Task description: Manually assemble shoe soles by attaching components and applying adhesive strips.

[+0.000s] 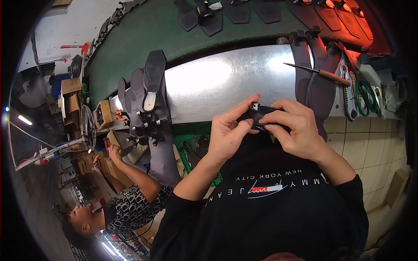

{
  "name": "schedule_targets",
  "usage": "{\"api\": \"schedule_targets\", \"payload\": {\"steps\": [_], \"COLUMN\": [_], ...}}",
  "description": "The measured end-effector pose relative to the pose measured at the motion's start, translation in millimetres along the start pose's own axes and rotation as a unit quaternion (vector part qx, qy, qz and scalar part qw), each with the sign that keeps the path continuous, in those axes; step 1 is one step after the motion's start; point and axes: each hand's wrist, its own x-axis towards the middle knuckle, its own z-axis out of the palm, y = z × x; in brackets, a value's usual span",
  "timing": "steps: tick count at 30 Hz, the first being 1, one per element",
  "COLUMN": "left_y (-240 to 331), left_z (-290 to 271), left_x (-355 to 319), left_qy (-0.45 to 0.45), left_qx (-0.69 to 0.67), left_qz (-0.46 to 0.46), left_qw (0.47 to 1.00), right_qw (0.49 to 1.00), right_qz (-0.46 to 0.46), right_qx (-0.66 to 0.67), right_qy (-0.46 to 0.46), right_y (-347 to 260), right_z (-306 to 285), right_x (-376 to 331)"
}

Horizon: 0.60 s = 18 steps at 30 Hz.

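Both my hands hold one small black shoe piece (260, 116) with a little metal buckle at its top, close to my chest. My left hand (230, 128) pinches its left side with thumb and fingers. Over its right side and front edge curl the fingers of my right hand (292, 126). Most of the piece is hidden under my fingers. Just beyond my hands lies the shiny metal table top (217, 80).
A stack of dark shoe soles (146, 93) stands at the metal top's left end. More soles (311, 65), a wooden-handled knife (320, 72), a box cutter (348, 98) and green-handled scissors (368, 98) lie at right. Soles line the green belt (143, 30). Another person (126, 195) works at lower left.
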Motion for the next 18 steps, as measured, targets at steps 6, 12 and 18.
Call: {"api": "schedule_targets", "payload": {"steps": [6, 12, 18], "left_y": [11, 18, 17], "left_z": [3, -7, -2], "left_x": [0, 10, 10], "left_qy": [0.015, 0.016, 0.033], "left_qx": [0.013, 0.008, 0.028], "left_qz": [-0.008, -0.082, -0.063], "left_qw": [1.000, 0.996, 0.997], "right_qw": [0.992, 0.991, 0.996], "right_qz": [-0.094, -0.068, -0.012], "right_qx": [-0.082, -0.015, 0.032], "right_qy": [-0.014, -0.115, -0.077], "right_y": [3, 9, 12], "right_z": [-7, -15, -3], "right_x": [6, 9, 0]}}
